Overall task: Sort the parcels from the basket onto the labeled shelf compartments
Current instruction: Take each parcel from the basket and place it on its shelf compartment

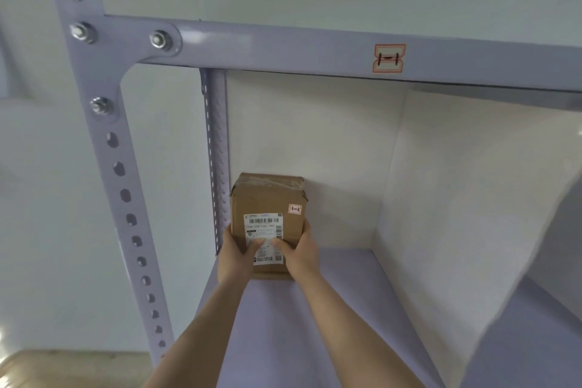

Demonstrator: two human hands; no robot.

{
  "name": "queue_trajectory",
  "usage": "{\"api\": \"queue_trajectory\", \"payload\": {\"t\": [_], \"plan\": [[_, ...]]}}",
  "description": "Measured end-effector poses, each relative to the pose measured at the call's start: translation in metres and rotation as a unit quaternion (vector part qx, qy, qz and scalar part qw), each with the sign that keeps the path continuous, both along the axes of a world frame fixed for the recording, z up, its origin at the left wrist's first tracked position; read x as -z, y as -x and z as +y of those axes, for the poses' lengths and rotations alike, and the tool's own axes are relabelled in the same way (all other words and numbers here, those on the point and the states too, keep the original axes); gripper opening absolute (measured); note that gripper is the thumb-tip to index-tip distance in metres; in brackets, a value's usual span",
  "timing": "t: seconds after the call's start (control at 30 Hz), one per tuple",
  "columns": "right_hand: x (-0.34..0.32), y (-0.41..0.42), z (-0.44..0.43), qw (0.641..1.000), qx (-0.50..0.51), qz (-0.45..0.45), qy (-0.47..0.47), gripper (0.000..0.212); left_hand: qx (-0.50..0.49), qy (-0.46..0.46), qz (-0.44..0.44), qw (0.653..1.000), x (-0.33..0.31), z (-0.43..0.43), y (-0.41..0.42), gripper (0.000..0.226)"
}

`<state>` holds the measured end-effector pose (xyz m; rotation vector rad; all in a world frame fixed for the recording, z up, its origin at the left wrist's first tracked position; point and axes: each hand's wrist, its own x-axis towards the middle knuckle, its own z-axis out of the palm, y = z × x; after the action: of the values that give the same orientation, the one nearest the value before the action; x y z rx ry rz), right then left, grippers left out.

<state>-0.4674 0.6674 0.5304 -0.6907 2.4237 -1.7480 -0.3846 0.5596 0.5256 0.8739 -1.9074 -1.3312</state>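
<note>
Head view: our left hand and right hand clasp the parcel, shelf back-left corner. Uneven release could topple it.

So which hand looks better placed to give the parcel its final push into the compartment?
Probably the right hand: open shelf lies beside it, while the left hand sits between parcel and rear upright.

Both forearms extended up from lower centre; left hand and right hand clasped the parcel, thumbs on top.
</note>
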Motion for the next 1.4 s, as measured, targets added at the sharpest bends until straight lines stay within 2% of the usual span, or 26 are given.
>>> {"api": "queue_trajectory", "payload": {"t": [0.13,0.23,0.33,0.43,0.6,0.8,0.9,1.03,1.23,1.4], "plan": [[-0.005,0.0,0.006,0.999,-0.03,-0.042,-0.007,0.085,0.006,-0.042,-0.04,0.998,-0.009,0.001,-0.001,0.062],[-0.01,0.0,0.004,0.996,-0.035,-0.074,-0.037,0.09,-0.006,-0.061,-0.051,0.997,-0.011,0.005,-0.003,0.078],[-0.006,0.006,-0.003,0.994,0.011,-0.093,-0.05,0.111,-0.03,-0.08,-0.053,0.995,-0.01,0.011,-0.005,0.094],[-0.016,-0.005,0.001,0.992,0.012,-0.109,-0.062,0.109,-0.038,-0.066,-0.065,0.995,-0.018,0.022,-0.011,0.102],[-0.022,-0.019,0.021,0.988,0.021,-0.1,-0.115,0.109,-0.003,0.004,-0.09,0.996,-0.02,0.036,-0.023,0.102],[-0.022,-0.042,0.047,0.965,0.025,-0.033,-0.259,0.066,0.046,0.128,-0.197,0.971,-0.013,0.064,-0.046,0.084],[-0.017,-0.057,0.061,0.95,0.004,0.001,-0.312,0.068,0.078,0.191,-0.254,0.945,-0.008,0.075,-0.06,0.078],[-0.011,-0.079,0.083,0.931,-0.004,0.057,-0.36,0.077,0.12,0.244,-0.287,0.919,0.002,0.085,-0.08,0.078],[0.004,-0.124,0.112,0.923,0.022,0.05,-0.381,0.08,0.179,0.303,-0.314,0.882,0.01,0.101,-0.123,0.077],[0.018,-0.186,0.132,0.909,0.057,0.036,-0.412,0.082,0.21,0.34,-0.303,0.865,0.027,0.107,-0.175,0.077]]}}
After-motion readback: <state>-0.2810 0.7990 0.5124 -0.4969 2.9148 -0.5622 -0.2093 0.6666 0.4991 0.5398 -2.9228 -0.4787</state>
